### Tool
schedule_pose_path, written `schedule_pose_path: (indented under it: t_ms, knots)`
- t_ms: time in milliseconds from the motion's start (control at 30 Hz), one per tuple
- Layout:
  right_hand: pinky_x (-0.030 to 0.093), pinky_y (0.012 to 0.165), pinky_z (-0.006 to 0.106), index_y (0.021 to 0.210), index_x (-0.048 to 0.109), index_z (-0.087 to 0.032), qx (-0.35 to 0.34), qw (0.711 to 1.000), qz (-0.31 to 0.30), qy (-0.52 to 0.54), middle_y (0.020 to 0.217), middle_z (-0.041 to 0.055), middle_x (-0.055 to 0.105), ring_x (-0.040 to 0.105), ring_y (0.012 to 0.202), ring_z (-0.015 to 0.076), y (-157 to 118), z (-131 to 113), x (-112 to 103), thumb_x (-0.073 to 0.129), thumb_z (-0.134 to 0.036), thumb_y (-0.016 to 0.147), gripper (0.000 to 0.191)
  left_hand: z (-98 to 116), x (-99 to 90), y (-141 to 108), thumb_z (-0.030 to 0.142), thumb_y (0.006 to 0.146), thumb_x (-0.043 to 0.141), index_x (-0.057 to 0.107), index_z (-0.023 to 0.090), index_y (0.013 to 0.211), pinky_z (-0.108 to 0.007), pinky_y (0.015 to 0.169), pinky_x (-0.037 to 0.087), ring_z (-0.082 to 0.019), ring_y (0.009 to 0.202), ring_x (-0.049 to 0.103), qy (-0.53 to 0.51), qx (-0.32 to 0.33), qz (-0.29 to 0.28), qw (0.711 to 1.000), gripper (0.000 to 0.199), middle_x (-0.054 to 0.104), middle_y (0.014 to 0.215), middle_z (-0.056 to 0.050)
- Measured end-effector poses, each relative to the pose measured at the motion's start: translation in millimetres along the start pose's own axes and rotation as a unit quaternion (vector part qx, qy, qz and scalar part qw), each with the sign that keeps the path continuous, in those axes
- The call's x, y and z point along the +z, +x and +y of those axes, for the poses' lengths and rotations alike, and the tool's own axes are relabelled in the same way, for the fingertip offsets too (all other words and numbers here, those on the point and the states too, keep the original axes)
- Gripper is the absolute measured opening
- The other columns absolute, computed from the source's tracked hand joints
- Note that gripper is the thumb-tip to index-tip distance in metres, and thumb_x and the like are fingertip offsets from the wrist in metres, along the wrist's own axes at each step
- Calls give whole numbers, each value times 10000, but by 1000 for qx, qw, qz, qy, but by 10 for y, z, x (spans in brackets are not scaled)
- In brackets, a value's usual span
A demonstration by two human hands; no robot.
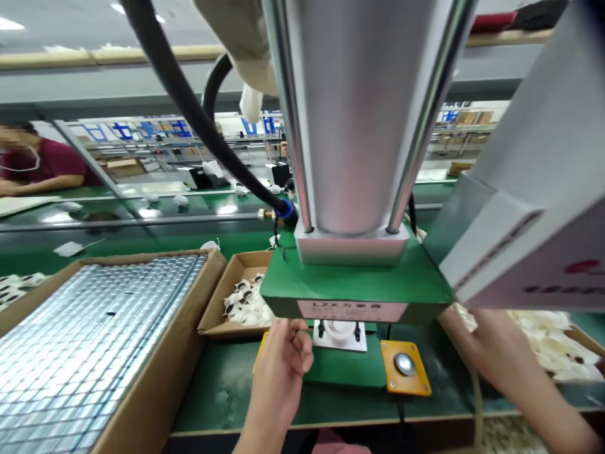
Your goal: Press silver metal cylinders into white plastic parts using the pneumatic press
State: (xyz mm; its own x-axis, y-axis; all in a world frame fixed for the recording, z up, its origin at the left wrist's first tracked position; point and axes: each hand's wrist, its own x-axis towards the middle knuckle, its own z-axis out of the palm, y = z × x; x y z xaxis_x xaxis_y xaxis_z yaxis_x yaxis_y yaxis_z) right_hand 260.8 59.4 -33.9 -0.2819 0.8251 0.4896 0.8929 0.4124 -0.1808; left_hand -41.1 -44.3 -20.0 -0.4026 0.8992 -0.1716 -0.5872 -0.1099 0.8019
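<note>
A green press with a tall metal cylinder (354, 126) stands in the middle, with a round white part (339, 330) on the white plate under its head. My left hand (286, 353) is just left of that plate, fingers curled; whether anything is in them is hidden. At the right, my right hand (482, 340) is blurred by motion, beside the press and near a box of white parts (551, 347). A pale piece (466, 316) shows at its fingers, but the grip is smeared. Between the hands sits a yellow plate with a metal button (405, 364).
A carton of gridded metallic pieces (155, 372) fills the left side. Behind my left hand is a small carton of white parts (212, 323). A black hose (208, 126) runs to the press. A white and grey box (520, 221) overhangs the right. A person in dark red (59, 157) sits far left.
</note>
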Motion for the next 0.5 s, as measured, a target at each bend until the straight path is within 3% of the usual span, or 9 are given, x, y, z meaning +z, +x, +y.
schedule_pose_path:
  t_ms: [133, 233, 333, 400, 500]
  knots:
    - [483, 712, 316, 1060, 568, -220, -149, 983, -69, 85, 1007, 78, 643, 606, 884, 207, -35, -953, 39, 446, -331, 895, 233, -8, -43, -42, 328, 862, 537, 526, 190, 852, -171, 388, 323, -77, 551, 460, 25, 17, -1, 1000, 139, 526, 778, 13]
    - [475, 737, 337, 1025, 581, -187, -236, 968, -71, 52, 972, 86, 657, 619, 837, 207, 122, -1390, 88, 412, -210, 903, 209, -3, -86, -70, 327, 848, 560, 542, 196, 894, -172, 384, 313, -79, 533, 462, 38, 12, 4, 999, 140, 531, 746, 18]
    - [461, 807, 370, 1024, 599, -179, -304, 951, -42, 23, 973, 102, 660, 616, 880, 239, 222, -1482, 130, 423, -147, 868, 237, 0, -211, -88, 325, 831, 586, 553, 196, 890, -173, 391, 300, -69, 500, 441, 49, 18, 28, 998, 146, 534, 714, 28]
    - [468, 802, 359, 1035, 608, -195, -334, 940, -36, 59, 936, 95, 669, 622, 864, 240, 233, -1431, 168, 424, -152, 857, 260, -5, -312, -97, 341, 828, 585, 557, 195, 884, -179, 398, 290, -68, 476, 423, 66, 26, 45, 996, 159, 534, 681, 31]
    - [496, 723, 323, 1046, 623, -248, -316, 935, -43, 156, 881, 63, 680, 634, 760, 214, 228, -1318, 293, 448, -217, 858, 258, -2, -431, -104, 378, 824, 573, 570, 191, 870, -196, 403, 280, -79, 445, 409, 121, 41, 79, 989, 193, 523, 620, 33]
